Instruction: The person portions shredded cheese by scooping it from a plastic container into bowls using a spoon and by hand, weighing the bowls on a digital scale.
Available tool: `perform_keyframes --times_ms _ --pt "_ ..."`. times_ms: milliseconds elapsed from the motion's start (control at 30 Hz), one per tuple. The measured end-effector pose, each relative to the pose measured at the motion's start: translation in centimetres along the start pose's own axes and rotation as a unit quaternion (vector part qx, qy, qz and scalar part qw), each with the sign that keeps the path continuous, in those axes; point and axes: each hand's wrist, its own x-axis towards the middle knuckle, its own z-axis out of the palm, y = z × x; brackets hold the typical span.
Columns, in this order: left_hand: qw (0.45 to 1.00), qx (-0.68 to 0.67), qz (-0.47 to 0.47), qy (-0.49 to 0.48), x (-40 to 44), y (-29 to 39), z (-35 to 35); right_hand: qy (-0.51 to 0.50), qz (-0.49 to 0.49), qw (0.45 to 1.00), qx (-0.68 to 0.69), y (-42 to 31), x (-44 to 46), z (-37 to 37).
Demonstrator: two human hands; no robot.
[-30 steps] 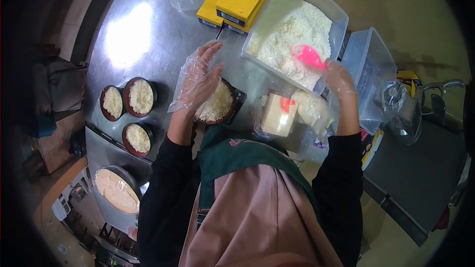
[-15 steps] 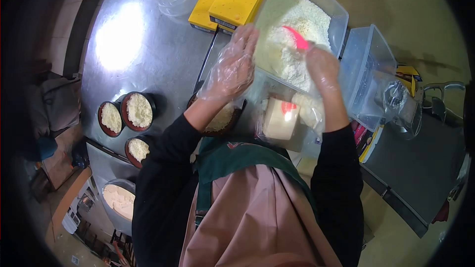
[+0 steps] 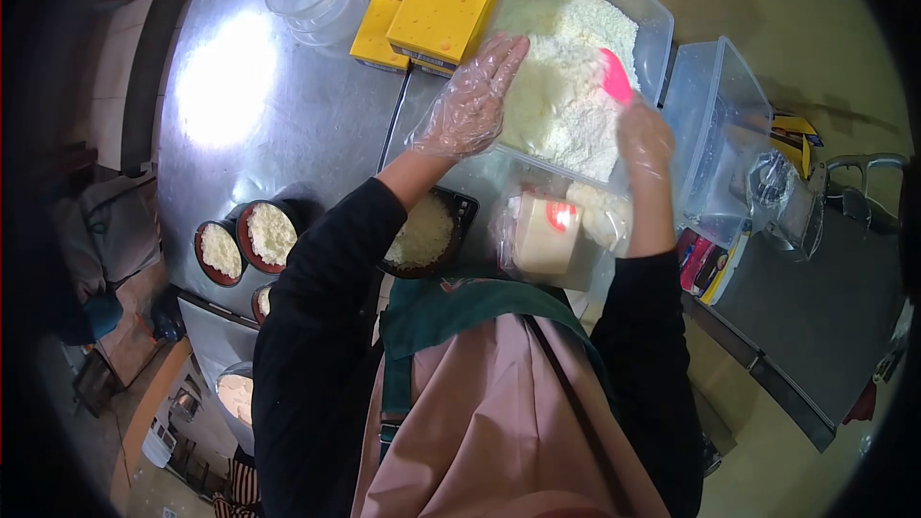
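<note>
Pink plastic scoop (image 3: 616, 79): handle end enclosed by the fingers of the gloved right hand (image 3: 646, 139); blade tilted, projecting beyond the fingertips, above the white crumbly material (image 3: 566, 105). This material is loose and unevenly heaped, between the fingers of both hands. Clear rectangular plastic tub (image 3: 656, 43): open-topped, contains the material; left-hand (image 3: 470, 105) fingers extend at its side wall.

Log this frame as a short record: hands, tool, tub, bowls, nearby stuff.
left hand: gloved, open, near tub's left side
right hand: gloved, holding pink scoop
tub: clear plastic, filled with white crumbs
front bowl: on black scale, white crumbs inside
left bowls: three, one partly hidden by sleeve
nearby: yellow boxes, wrapped pale block
</note>
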Motion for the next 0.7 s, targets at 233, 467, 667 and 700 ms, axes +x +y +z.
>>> perform_keyframes --times_ms 233,467,667,700 --pt "0.999 -0.022 0.026 -0.005 0.0 -0.2 -0.2 -0.032 -0.060 0.997 -0.033 3.3 -3.7 2.6" --pt "0.967 -0.063 0.083 -0.232 1.3 0.3 -1.4 0.046 -0.078 0.996 0.001 -4.1 -4.0 -2.9" --pt "0.957 0.089 0.050 -0.271 2.2 1.6 1.8 -0.019 -0.110 0.993 0.043 -6.3 0.3 2.0" --pt "0.957 0.090 0.049 -0.271 2.2 1.3 2.2 0.002 -0.078 0.995 0.060 -6.1 0.4 2.2"
